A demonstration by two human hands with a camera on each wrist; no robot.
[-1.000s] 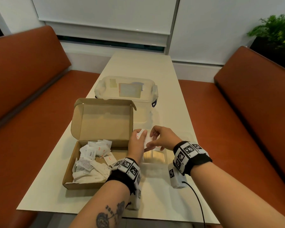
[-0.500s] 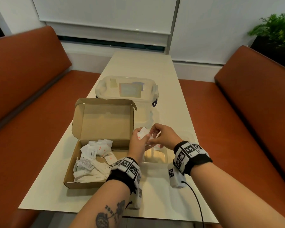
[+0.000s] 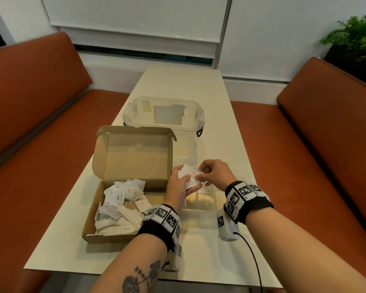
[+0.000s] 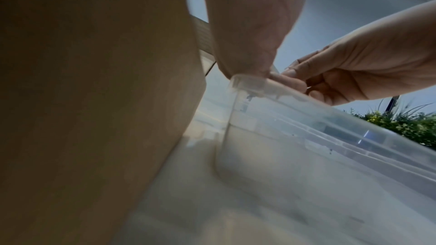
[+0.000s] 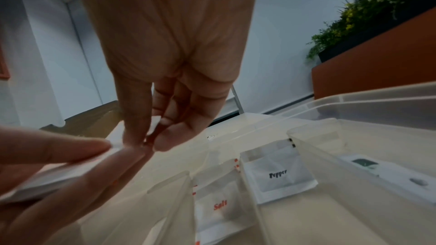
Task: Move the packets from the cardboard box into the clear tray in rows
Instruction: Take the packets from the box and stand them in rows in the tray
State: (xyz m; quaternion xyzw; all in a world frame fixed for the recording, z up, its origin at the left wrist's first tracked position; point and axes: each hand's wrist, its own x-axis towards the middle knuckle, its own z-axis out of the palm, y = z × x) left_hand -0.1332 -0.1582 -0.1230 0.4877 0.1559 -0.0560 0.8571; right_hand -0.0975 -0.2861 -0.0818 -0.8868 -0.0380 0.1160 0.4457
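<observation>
2 hands [image 3: 195, 179] pinch a packet stack [image 3: 188, 176] between cardboard box [image 3: 133, 157] and lidded tub [image 3: 163, 115], hiding the clear tray [image 3: 201, 200].

A café or restaurant booth: orange padded benches [image 3: 36, 106] flank a long cream table [image 3: 184, 85], with a potted plant [image 3: 355, 32] beside.
</observation>
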